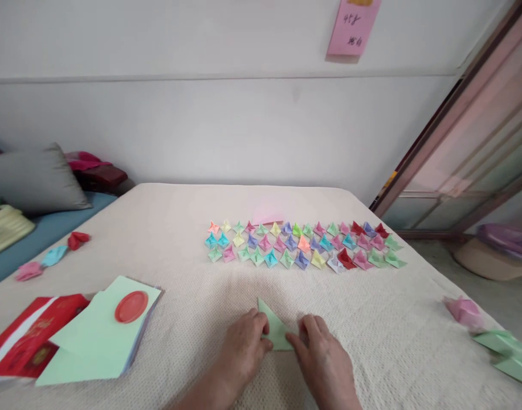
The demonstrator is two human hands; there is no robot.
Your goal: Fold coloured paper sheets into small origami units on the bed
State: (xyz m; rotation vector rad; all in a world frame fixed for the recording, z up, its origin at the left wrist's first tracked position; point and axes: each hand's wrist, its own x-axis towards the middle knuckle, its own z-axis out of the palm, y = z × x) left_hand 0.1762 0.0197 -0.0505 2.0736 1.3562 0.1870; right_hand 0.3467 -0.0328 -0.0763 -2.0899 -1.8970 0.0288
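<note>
Left hand (244, 344), right hand (325, 356): I see both sets of fingers (262, 326) half curled, pinching the green paper (277, 335) between them.

Soft, even daylight from the glass door (470, 154) at 2 o'clock leaves only faint shadows, the wide lens smears the loose papers (500, 344) at 4 o'clock, and the left hand (244, 347) and right hand (323, 356) at 6 o'clock look slightly soft.
</note>
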